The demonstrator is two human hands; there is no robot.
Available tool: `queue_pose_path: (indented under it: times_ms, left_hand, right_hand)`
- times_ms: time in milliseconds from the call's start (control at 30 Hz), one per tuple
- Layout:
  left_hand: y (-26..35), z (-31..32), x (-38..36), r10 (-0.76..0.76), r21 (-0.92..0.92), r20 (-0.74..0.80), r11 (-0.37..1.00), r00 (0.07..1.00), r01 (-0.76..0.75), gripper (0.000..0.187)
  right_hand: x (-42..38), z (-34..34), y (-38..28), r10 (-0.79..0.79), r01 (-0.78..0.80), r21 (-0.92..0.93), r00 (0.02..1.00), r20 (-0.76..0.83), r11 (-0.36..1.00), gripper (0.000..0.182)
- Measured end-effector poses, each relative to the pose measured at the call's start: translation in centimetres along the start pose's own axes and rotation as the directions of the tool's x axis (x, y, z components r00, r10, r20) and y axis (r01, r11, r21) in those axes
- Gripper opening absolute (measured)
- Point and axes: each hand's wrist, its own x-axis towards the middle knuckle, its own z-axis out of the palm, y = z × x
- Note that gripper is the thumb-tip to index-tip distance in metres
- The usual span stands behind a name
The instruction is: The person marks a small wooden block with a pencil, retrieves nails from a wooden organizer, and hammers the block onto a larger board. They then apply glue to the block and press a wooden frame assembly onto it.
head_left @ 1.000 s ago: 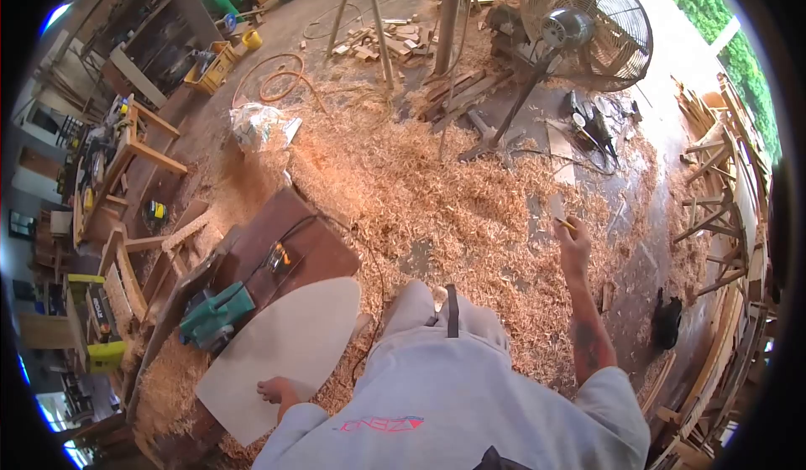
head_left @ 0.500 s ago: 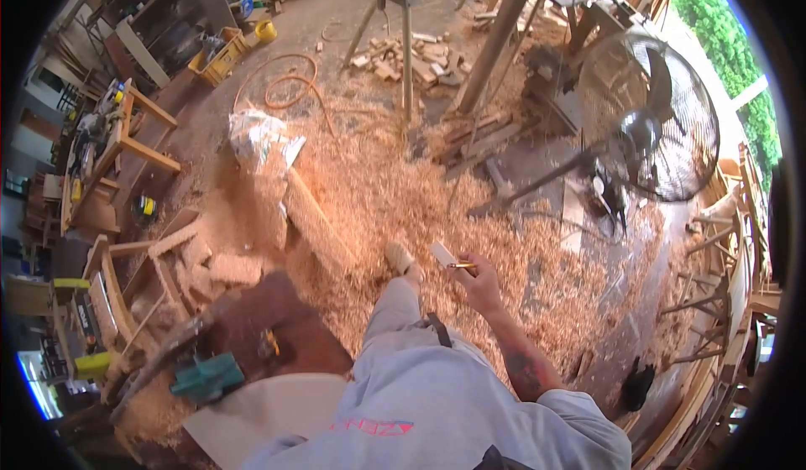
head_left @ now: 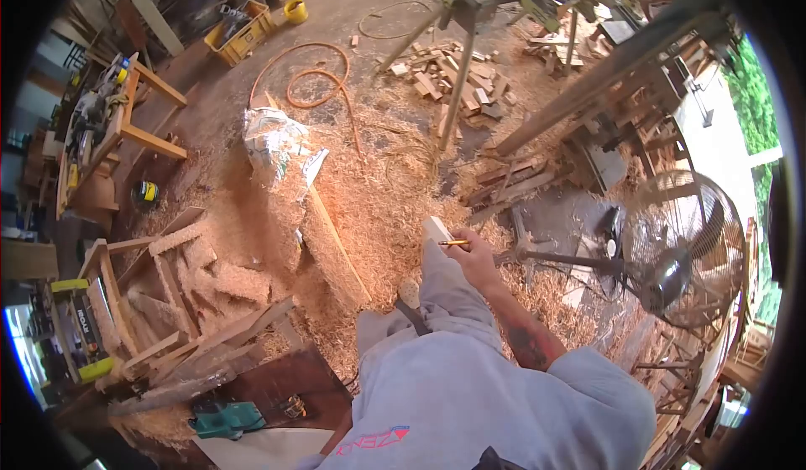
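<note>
Left hand is out of view; its grip cannot be determined. Right hand (head_left: 476, 260) is closed around a pencil (head_left: 454, 242) and a pale wooden strip (head_left: 435, 228), held at the far end of the trouser leg (head_left: 452, 289). The strip's long axis points forward and slightly left; the pencil lies across it, roughly left to right, free end leftward. Strip judged light and stiff, best taken by its long edges; pencil judged light, fragile at the point, best pinched mid-shaft. At left: pale board (head_left: 269, 451), then green power tool (head_left: 228, 420). Beyond: standing fan (head_left: 684, 256) at right; offcut pile (head_left: 457, 75) farther.
</note>
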Motion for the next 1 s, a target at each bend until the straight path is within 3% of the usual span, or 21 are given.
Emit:
queue_pose_path:
  times_ms: [133,200,333,400,500,633,733,800,867,933,967,1000]
  left_hand:
    - [7.9,1.7,2.1,-0.002,-0.127,0.109,0.992,0.994,0.016,0.048]
    - [13.2,2.9,3.7,0.011,-0.169,0.155,0.985,0.988,0.016,0.049]
    - [25.1,4.5,7.6,0.053,-0.198,0.232,0.980,0.971,-0.006,0.050]
    - [30.8,4.9,9.0,0.072,-0.188,0.269,0.982,0.960,-0.021,0.051]
    - [39.8,5.0,11.7,0.111,-0.174,0.305,0.983,0.946,-0.059,0.052]
    - [49.5,3.9,14.5,0.119,-0.156,0.309,0.985,0.944,-0.074,0.053]
    - [57.8,4.2,18.1,0.125,-0.089,0.295,0.991,0.947,-0.103,0.054]
    - [64.0,5.1,21.4,0.185,-0.047,0.298,0.983,0.936,-0.179,0.055]
    - [68.7,7.2,25.2,0.452,-0.181,0.306,0.892,0.838,-0.415,0.071]
    - [76.1,7.9,26.5,0.463,0.010,0.480,0.846,0.745,-0.533,0.079]
    - [78.5,8.8,28.0,0.457,0.012,0.497,0.846,0.737,-0.533,0.079]
    - [80.9,9.7,29.9,0.398,0.271,0.589,0.722,0.703,-0.637,0.082]
  right_hand:
    - [7.6,3.8,-3.7,0.022,-0.007,-0.119,0.992,0.124,0.993,0.035]
    - [12.5,5.6,-5.8,0.028,-0.039,0.059,0.982,0.187,0.997,0.035]
    - [23.6,8.5,-11.3,-0.014,-0.016,0.117,0.969,0.245,0.993,0.032]
    - [28.1,9.5,-14.6,0.077,-0.016,-0.184,0.940,0.331,0.983,0.035]
    - [35.0,10.5,-18.6,0.039,-0.002,-0.107,0.939,0.341,0.994,0.033]
    - [44.5,11.4,-20.0,0.137,-0.114,-0.087,0.929,0.345,0.990,0.035]
    - [51.2,11.5,-16.9,0.278,-0.239,-0.179,0.931,0.237,0.954,0.038]
    - [55.2,10.9,-13.6,0.495,-0.488,-0.147,0.869,0.014,0.860,0.043]
    - [59.3,9.6,-9.8,0.512,-0.516,-0.154,0.856,-0.064,0.843,0.045]
    - [62.2,7.7,-8.2,0.518,-0.538,-0.164,0.842,-0.151,0.827,0.048]
    - [63.5,6.9,-8.2,0.534,-0.559,-0.101,0.821,-0.201,0.823,0.048]
    - [65.0,6.1,-8.2,0.548,-0.572,-0.029,0.798,-0.252,0.820,0.050]
